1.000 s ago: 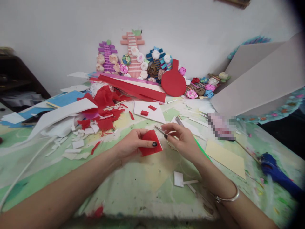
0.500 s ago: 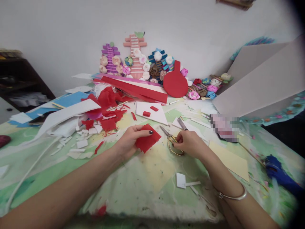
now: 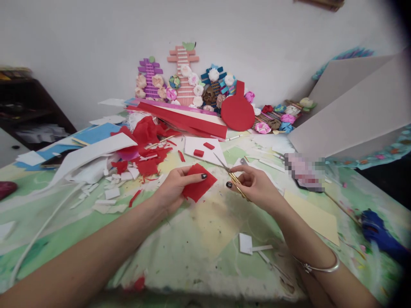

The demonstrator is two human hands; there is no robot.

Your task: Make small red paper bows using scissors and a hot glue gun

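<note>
- Left hand (image 3: 170,190) reaches forward, thumb uppermost, fingers clamped on a red square (image 3: 201,187).
- Right hand (image 3: 258,188) angles inward, fingers pinched on gold-handled scissors (image 3: 228,170), blades pointing forward-left.
- Beyond the fingers, a white board (image 3: 213,155) lies on the bench (image 3: 180,261).

Red piece (image 3: 199,188), roughly square, thin: pinched flat in left hand (image 3: 173,188), one corner pointed right. Gold-handled scissors (image 3: 233,177): held by handles in right hand (image 3: 253,185), tilted, blades aimed forward-left, clear of red piece.
</note>
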